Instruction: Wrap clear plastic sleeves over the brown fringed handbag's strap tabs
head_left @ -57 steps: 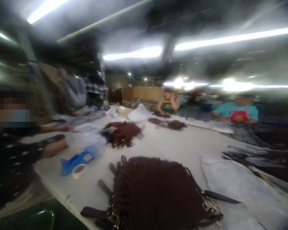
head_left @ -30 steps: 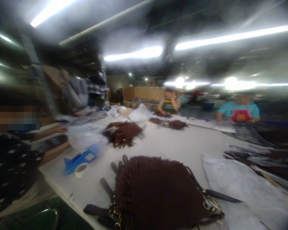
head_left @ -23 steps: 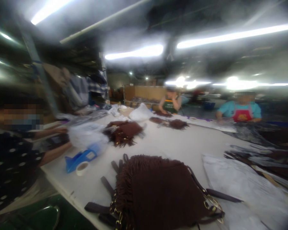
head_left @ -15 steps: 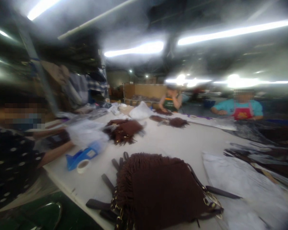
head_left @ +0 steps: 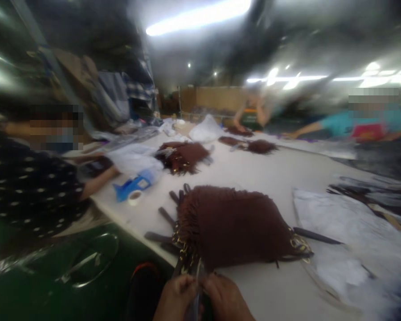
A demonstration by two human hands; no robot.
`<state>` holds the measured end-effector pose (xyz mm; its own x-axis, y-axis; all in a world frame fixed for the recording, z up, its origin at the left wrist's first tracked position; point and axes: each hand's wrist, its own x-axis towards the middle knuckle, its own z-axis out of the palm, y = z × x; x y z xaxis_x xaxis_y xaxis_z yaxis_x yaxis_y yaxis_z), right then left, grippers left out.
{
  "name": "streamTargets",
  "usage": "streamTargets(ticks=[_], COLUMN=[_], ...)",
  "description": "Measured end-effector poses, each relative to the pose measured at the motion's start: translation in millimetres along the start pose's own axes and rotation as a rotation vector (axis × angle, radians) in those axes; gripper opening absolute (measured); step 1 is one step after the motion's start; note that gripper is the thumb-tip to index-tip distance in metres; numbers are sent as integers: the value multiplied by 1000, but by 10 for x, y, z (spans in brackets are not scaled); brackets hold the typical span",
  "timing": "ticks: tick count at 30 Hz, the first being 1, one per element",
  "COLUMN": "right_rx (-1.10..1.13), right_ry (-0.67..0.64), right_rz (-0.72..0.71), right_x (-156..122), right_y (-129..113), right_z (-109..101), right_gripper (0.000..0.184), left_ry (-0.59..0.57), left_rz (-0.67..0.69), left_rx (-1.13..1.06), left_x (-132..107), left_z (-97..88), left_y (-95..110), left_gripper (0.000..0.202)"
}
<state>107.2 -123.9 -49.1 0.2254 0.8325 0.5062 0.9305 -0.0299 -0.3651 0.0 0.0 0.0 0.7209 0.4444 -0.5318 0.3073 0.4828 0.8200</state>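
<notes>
At the bottom middle, my left hand [head_left: 175,295] and my right hand [head_left: 224,295] are close together, fingers closed on a thin, clear plastic piece [head_left: 196,298] that runs between them. Its full shape is blurred, possibly a bag or film. Just beyond my fingers lies a stack of dark brown fringed bags [head_left: 240,227] on the white table [head_left: 250,178]. Fringe, gold chains and strap ends stick out on its left, and more gold rings [head_left: 300,244] show on its right.
A blue tape dispenser [head_left: 132,186] and a white tape roll [head_left: 134,197] sit at the left edge, near a co-worker in a dotted top [head_left: 30,178]. Brown fringed pieces [head_left: 182,156] lie further back. White plastic sheets [head_left: 341,223] cover the right side. Two more people work across the table.
My view has tilted down, so the table sits higher. Both my hands have come into sight at the bottom, holding the clear plastic. The co-worker at the right has stretched an arm out.
</notes>
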Motion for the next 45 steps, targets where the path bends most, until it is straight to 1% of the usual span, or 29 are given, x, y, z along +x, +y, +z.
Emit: streamTargets(ticks=[1,3,6,8,10,13,15,17,19,22,23,25,30,33,36,40,42,45], right_rx=[1,15,49,59,49,12,33,118,220,312,332,385,556,607,689,896,1044,1192], right_ry=[-19,-39,-3,16,22,38,42,48,95,232,260,267,87,24,-28,-43,-81,-142], right_rz=[9,47,127,165,179,212,277,366,461,591,627,684,759,826,877,1006,1016,940], right_x=[-14,-42,-71,-73,-63,-66,-114,-212,-350,-570,-633,-732,-826,-780,-693,-575,-511,-415], right_y=[-14,-49,-111,-144,-164,-183,-205,-243,-293,-364,-380,-398,-420,-478,-550,-636,-687,-777], right_z=[12,25,39,48,46,8,-19,-18,20,111,136,163,120,84,73,78,75,78], right_gripper=[27,26,29,31,30,28,29,32,33,34,34,34,34,34,36,43,45,42], left_ry=[-20,-44,-76,-114,-161,-238,-302,-367,-408,-452,-461,-463,-382,-320,-255,-188,-176,-187], left_rz=[6,-4,-58,-74,-75,-75,-86,-105,-113,-116,-115,-109,-52,-22,6,37,53,84], left_rx=[22,38,14,-8,12,144,221,246,230,187,172,147,115,130,158,192,201,204], left_x=[17,25,8,7,20,64,104,143,173,191,192,190,176,169,186,224,235,230], left_z=[-10,-25,-45,-68,-100,-157,-193,-224,-245,-259,-259,-255,-208,-186,-203,-252,-263,-258], left_y=[-12,-11,26,48,64,94,120,143,153,135,120,83,-31,-104,-166,-208,-212,-200], left_gripper=[54,46,30,26,26,29,31,31,28,27,28,29,30,30,30,30,30,34])
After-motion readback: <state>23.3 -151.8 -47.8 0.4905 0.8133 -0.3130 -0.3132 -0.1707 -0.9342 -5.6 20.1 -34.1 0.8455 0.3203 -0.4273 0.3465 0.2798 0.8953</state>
